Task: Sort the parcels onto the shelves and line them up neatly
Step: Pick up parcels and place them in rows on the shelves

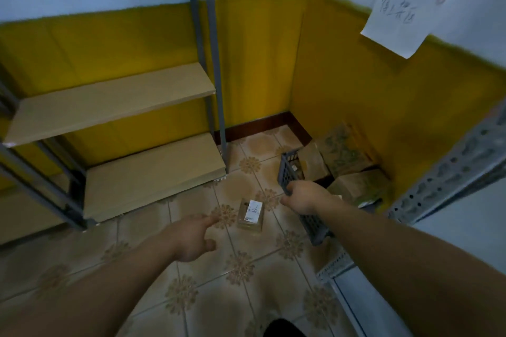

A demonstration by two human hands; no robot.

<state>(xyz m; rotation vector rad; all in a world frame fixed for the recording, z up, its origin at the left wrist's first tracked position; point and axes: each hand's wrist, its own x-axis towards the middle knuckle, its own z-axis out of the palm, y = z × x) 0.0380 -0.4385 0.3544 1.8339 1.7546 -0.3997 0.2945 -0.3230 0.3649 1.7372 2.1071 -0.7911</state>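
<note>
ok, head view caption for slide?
Right hand grips a dark crate by its rim; open left hand reaches toward a small labelled parcel on the floor.

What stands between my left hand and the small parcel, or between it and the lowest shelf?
Nothing visible. Only floor tiles lie between the left hand and the small parcel, and from there to the lowest shelf. The crate that the right hand grips stands off to the right.
</note>
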